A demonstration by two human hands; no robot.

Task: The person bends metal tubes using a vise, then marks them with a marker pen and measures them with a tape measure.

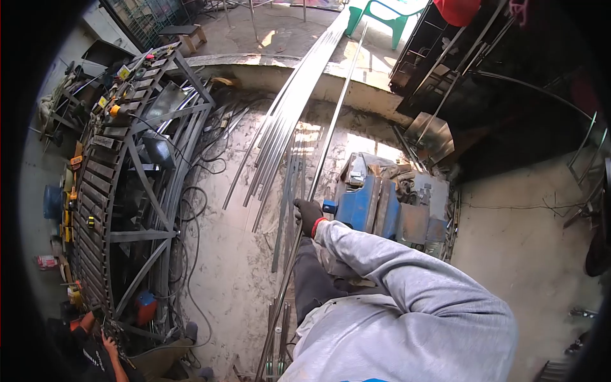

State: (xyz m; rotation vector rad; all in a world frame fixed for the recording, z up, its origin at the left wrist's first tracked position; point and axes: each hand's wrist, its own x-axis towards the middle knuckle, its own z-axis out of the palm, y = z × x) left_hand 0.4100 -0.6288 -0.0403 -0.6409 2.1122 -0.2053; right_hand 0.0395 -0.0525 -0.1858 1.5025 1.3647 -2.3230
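Observation:
My right hand (308, 214), in a dark glove with a red cuff, is closed around a long thin metal tube (334, 124). The tube runs from near the green plastic chair (396, 27) at the top, past my leg, to the bottom edge. Left of it, a bundle of shiny metal tubes (286, 111) slants over a low concrete step, with the near ends above the floor. Just right of my hand stands a blue and grey machine (358, 207), worn and dusty. My left hand is out of view.
A slatted metal bench (95, 191) with tools curves along the left side. Black cables (191, 254) lie on the floor beside it. At bottom left a co-worker's hands (109, 347) are near the bench. More metal tubes (278, 337) lie by my leg. A dark rack (426, 51) stands upper right.

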